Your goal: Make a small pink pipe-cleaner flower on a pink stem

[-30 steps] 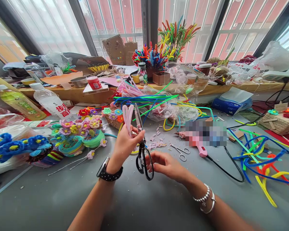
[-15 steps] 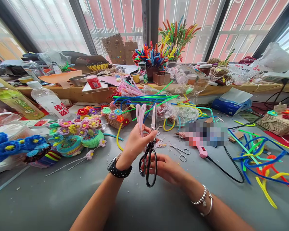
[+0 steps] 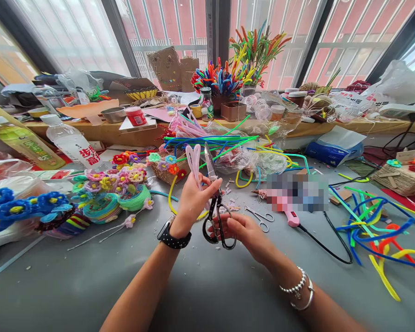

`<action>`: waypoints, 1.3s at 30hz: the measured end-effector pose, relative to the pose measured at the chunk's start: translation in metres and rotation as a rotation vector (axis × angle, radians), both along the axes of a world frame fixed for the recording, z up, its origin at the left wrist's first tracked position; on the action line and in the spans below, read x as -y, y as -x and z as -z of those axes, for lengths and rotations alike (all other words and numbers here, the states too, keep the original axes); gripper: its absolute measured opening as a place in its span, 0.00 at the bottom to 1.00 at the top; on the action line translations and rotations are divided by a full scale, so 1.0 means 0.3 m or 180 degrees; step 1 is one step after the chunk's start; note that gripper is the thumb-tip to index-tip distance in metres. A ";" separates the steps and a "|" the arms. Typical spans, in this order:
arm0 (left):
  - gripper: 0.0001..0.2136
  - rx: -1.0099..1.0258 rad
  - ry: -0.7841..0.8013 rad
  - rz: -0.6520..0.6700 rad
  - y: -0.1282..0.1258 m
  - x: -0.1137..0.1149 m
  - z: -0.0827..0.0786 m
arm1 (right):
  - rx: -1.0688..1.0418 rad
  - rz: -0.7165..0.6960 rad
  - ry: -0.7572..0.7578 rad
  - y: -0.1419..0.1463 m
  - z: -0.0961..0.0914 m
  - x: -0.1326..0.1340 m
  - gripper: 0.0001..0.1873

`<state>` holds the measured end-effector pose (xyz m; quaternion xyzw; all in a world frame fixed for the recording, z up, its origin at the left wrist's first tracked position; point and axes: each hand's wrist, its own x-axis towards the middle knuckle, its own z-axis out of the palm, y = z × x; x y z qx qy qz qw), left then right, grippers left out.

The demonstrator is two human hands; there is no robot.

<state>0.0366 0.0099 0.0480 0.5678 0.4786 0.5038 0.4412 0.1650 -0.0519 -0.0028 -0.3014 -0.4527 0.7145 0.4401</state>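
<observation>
My left hand [image 3: 193, 203] is closed around folded pale pink pipe cleaners [image 3: 193, 161], whose loops stick up above the fingers. The same hand pinches the black-handled scissors [image 3: 218, 226] near the pivot, thumb across the front. Their blades point up and slightly left, and the handle loops hang down. My right hand [image 3: 245, 230] is at those loops, its curled fingers showing behind and through them; how firmly they grip is partly hidden. Small silver scissors [image 3: 261, 217] lie on the grey table beyond my right hand.
A pink hot-glue gun [image 3: 288, 210], partly blurred out, lies at right with its cord. Loose coloured pipe cleaners [image 3: 376, 230] spread farther right. Fuzzy flowers [image 3: 124, 180] in small round pots stand left. Bottles [image 3: 72, 143] stand behind them, and a bundle of green and blue stems [image 3: 210, 143] lies ahead.
The scissors have tilted, blade tips swinging left and handles right and up. The pink loops have shifted slightly left with my left hand; my right hand has moved a little right and up.
</observation>
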 end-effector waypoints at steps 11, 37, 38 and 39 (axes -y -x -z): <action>0.19 0.1295 0.0675 0.0636 -0.009 0.030 -0.006 | -0.0102 0.0043 0.0405 -0.031 -0.015 0.002 0.18; 0.16 0.0857 -0.0212 0.0227 -0.062 0.061 -0.006 | 0.1367 0.0842 -0.0993 -0.055 -0.027 -0.012 0.16; 0.15 0.0749 -0.0269 0.0181 -0.052 0.060 -0.007 | 0.1269 0.0860 -0.0966 -0.062 -0.029 -0.014 0.16; 0.14 0.0585 -0.0346 0.0086 -0.038 0.059 -0.003 | 0.1175 0.0897 -0.0951 -0.070 -0.031 -0.016 0.16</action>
